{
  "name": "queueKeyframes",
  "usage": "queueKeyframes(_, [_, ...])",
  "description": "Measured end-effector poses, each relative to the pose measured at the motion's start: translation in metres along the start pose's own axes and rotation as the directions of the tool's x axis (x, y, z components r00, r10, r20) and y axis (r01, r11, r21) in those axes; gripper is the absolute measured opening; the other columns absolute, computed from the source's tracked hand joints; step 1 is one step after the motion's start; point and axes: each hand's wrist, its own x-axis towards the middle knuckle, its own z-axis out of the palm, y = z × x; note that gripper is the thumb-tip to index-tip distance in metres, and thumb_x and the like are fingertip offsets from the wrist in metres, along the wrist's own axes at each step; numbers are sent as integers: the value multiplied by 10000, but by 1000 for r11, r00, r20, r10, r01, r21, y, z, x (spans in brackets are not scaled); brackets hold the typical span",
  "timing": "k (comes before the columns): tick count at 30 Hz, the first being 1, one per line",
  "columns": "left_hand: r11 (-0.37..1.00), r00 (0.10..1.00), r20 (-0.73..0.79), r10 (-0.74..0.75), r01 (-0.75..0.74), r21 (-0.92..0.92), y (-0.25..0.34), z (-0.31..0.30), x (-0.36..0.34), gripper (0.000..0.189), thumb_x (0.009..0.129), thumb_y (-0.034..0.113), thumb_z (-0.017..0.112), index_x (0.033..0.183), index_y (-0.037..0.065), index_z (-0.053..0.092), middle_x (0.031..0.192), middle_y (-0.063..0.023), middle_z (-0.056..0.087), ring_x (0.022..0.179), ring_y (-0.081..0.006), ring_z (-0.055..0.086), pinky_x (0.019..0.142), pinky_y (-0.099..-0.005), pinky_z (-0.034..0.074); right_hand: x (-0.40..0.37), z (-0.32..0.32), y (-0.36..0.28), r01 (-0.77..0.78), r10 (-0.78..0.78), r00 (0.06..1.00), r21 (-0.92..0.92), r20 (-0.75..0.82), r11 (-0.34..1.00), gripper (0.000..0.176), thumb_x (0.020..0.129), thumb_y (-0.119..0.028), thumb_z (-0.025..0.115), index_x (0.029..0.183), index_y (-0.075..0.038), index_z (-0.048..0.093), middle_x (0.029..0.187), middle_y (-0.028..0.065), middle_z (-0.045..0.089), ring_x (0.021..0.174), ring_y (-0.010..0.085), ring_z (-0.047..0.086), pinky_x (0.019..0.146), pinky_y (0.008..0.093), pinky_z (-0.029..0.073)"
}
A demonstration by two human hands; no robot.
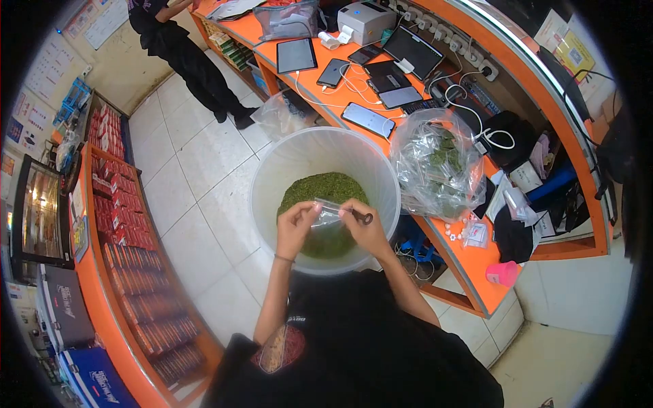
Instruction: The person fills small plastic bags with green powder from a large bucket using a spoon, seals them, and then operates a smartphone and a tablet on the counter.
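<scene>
My left hand (297, 228) pinches one side of a small clear plastic bag (326, 216) above a large translucent bucket (264, 173). At the bag's other side, my right hand (365, 230) is closed on it with thumb and fingers. A dark round-ended handle (367, 219) also sticks out of my right hand; its other end is hidden. Inside the bucket lies a heap of dried green flakes (323, 185). Close to the bucket's right side, a big clear plastic bag (435, 163) holds several small bags with green contents.
An orange desk (449, 255) carries phones, a tablet (296, 55), a label printer (366, 24), cables and a pink cup (502, 273). Another person (194, 61) in dark clothes stands at the far end. Orange shelves (146, 272) with boxes line the left side.
</scene>
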Motion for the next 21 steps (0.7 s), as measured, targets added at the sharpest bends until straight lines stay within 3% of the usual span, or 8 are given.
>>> queueKeyframes(5, [988, 990, 75, 122, -128, 82, -5, 5, 1, 128, 915, 131, 681, 960, 12, 693, 673, 102, 475, 605, 12, 381, 533, -175, 284, 4, 4, -10, 172, -172, 985, -119, 14, 978, 92, 859, -77, 641, 870, 1, 592, 735, 62, 546, 630, 113, 493, 579, 263, 393])
queueKeyframes(8, [961, 973, 89, 211, -224, 165, -14, 4, 5, 101, 911, 105, 677, 959, 17, 695, 698, 86, 489, 635, 4, 400, 543, -182, 297, 7, 4, 1, 213, -214, 977, -60, -22, 975, 89, 848, -69, 649, 858, -2, 591, 734, 72, 545, 597, 134, 497, 558, 278, 394])
queueKeyframes(12, [972, 976, 105, 190, -202, 121, -9, 8, 1, 84, 907, 97, 678, 945, 24, 700, 732, 66, 513, 662, -9, 419, 552, -190, 311, 6, 3, -4, 191, -191, 982, -34, 11, 981, 83, 850, -73, 646, 861, -4, 600, 735, 75, 554, 579, 142, 506, 541, 289, 397])
queueKeyframes(14, [904, 956, 150, 253, -289, 316, -2, 7, 1, 78, 902, 95, 679, 929, 25, 701, 755, 49, 538, 670, -18, 432, 562, -194, 329, 4, 1, -10, 204, -203, 979, -113, 20, 973, 95, 851, -88, 650, 867, -4, 609, 728, 80, 557, 578, 133, 513, 537, 286, 405])
queueKeyframes(15, [817, 941, 175, 289, -338, 467, 15, 7, -1, 112, 854, 141, 719, 893, 37, 715, 763, -33, 592, 701, -107, 508, 617, -236, 417, 5, 3, -10, 233, -233, 972, -110, 11, 966, 105, 847, -97, 653, 872, -3, 614, 720, 79, 557, 583, 118, 516, 534, 279, 405])
queueKeyframes(16, [814, 937, 189, 295, -350, 464, 11, 5, 0, 112, 854, 141, 719, 893, 37, 715, 763, -33, 592, 701, -107, 508, 617, -236, 417, 4, 5, -11, 237, -239, 971, -115, -2, 965, 105, 847, -97, 653, 872, -3, 614, 720, 79, 557, 583, 118, 516, 534, 279, 405])
queueKeyframes(18, [843, 927, 65, 369, -364, 395, -4, 2, 2, 95, 891, 116, 686, 910, 24, 693, 725, 28, 566, 673, -33, 459, 579, -196, 366, 1, 3, -17, 122, -123, 992, -70, -2, 990, 99, 838, -90, 649, 865, -3, 611, 713, 72, 551, 580, 116, 514, 533, 278, 405])
queueKeyframes(21, [863, 911, -183, 369, -263, 431, -6, -23, 11, 120, 905, 143, 672, 913, 24, 684, 690, 23, 569, 635, -39, 472, 562, -199, 377, -1, -5, -7, 157, -159, 987, -106, -14, 982, 78, 824, -68, 637, 841, -3, 598, 710, 71, 550, 598, 115, 533, 556, 278, 428])
